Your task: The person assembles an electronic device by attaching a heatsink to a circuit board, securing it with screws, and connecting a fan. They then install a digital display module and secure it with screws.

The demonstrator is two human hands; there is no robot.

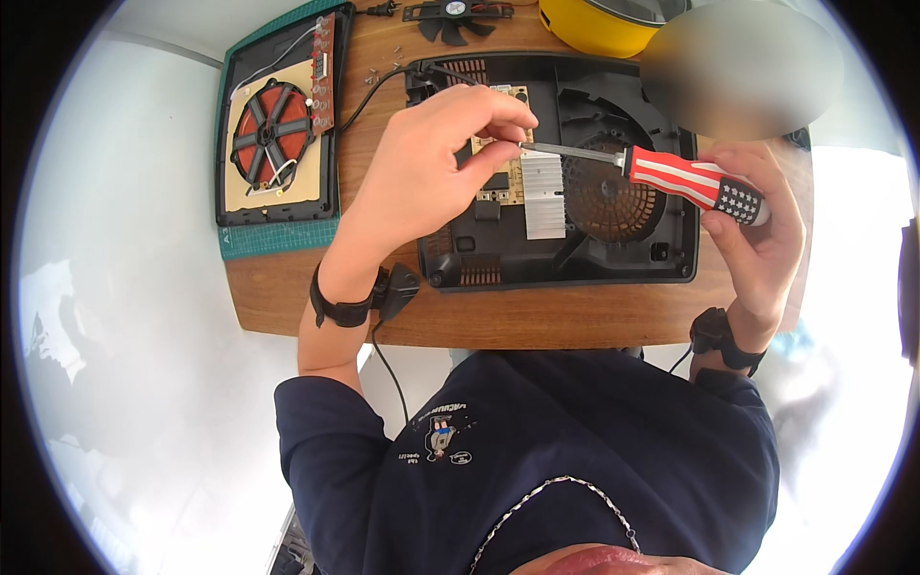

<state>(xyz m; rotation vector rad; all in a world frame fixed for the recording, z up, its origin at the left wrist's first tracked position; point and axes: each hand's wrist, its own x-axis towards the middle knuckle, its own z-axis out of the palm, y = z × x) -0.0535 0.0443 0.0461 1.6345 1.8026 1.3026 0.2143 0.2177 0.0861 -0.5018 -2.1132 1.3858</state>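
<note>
Right hand [774, 240] grips the red-and-white striped screwdriver handle [676, 177] with its black, white-starred end, metal shaft [575, 151] pointing left above the open black plastic casing [537, 266] and ribbed silver heatsink [544, 203]. Left hand [417, 158] has thumb and index finger drawn close at the shaft's tip; can't tell whether they pinch it or something tiny there. Casing lies on the brown wooden table [537, 326], black panel with round red-and-black coil [276, 134] to its left on a green mat [278, 240].
</note>
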